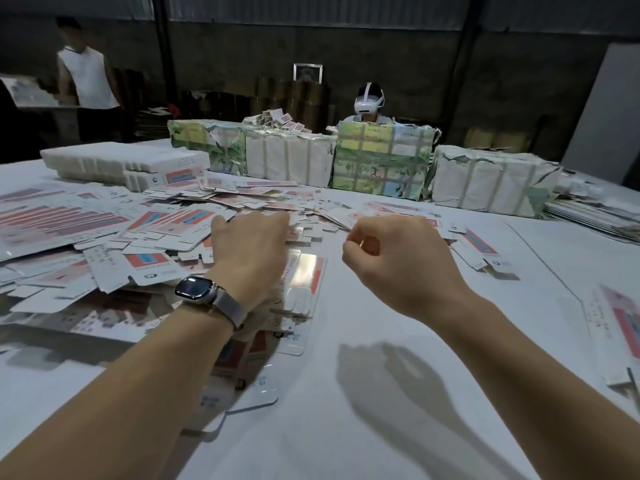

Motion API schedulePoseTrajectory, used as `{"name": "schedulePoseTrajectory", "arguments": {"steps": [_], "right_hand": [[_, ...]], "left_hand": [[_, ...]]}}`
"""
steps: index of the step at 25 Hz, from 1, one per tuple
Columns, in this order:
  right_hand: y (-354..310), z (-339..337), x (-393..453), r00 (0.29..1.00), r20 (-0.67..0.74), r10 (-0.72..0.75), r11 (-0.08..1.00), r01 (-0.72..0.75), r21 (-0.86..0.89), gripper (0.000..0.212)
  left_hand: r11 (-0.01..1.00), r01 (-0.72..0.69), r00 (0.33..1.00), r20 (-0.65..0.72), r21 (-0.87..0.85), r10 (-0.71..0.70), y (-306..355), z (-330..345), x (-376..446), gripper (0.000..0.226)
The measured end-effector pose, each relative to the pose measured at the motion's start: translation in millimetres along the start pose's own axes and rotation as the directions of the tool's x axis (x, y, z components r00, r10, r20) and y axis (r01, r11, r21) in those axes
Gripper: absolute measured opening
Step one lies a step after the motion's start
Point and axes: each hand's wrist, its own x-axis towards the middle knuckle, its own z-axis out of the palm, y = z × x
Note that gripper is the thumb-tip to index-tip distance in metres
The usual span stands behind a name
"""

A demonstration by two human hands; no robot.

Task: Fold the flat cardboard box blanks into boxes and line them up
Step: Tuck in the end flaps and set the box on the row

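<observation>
A big messy pile of flat box blanks (194,220) lies across the left and middle of the frame, white w/ red and blue patches. They overlap so much that you can't count them. One shiny blank (306,271) sits in the middle, just beside the left hand (251,247), partly hidden under it. More single blanks lie at the right: one (479,247) near the right hand (398,258), another (620,327) cut off by the right edge.

The left hand reaches into the pile, fingers bent down. Its fingertips are hidden behind the back of the hand, so I can't tell if it holds a blank. A watch (195,289) is on that wrist. The right hand hangs above the bench (398,427), fingers curled in w/ thumb near the first finger. It looks like it holds nothing. The hands are apart.

No folded box shows near the hands.

Further back, in the upper left, is a neat stack of blanks (121,161). Across the upper middle stand wrapped bundles (381,161), some w/ green and yellow pictures, some plain and torn. Behind them sits a person w/ a white headset (369,102), body mostly hidden. Another person in a white top (86,77) stands in the upper left, blurry. The back of the room is dark and hard to make out.
</observation>
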Motion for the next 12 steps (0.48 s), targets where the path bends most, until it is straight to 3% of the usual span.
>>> {"name": "schedulePoseTrajectory", "arguments": {"steps": [3,5,8,10,12], "right_hand": [[2,0,2,0.996,-0.087,0.005,0.998,0.001,0.059,0.016],[4,0,5,0.989,-0.147,0.021,0.997,-0.010,0.080,0.014],[12,-2,13,0.977,-0.204,0.064,0.993,-0.041,0.111,0.014],[16,-3,16,0.964,-0.253,0.085,0.987,-0.047,0.152,0.015],[18,-4,18,0.950,-0.293,0.103,0.979,-0.045,0.197,0.010]], "left_hand": [[0.944,-0.166,0.939,-0.337,-0.286,0.063,16,-5,-7,0.044],[0.790,-0.258,0.921,-0.389,-0.557,0.027,32,-7,-12,0.048],[0.403,-0.064,0.989,-0.112,-0.913,-0.097,51,-9,-18,0.056],[0.174,0.104,0.991,0.088,-0.979,-0.099,59,-10,-19,0.056],[0.035,0.159,0.987,0.158,-0.987,-0.025,71,-15,-14,0.043]]}}
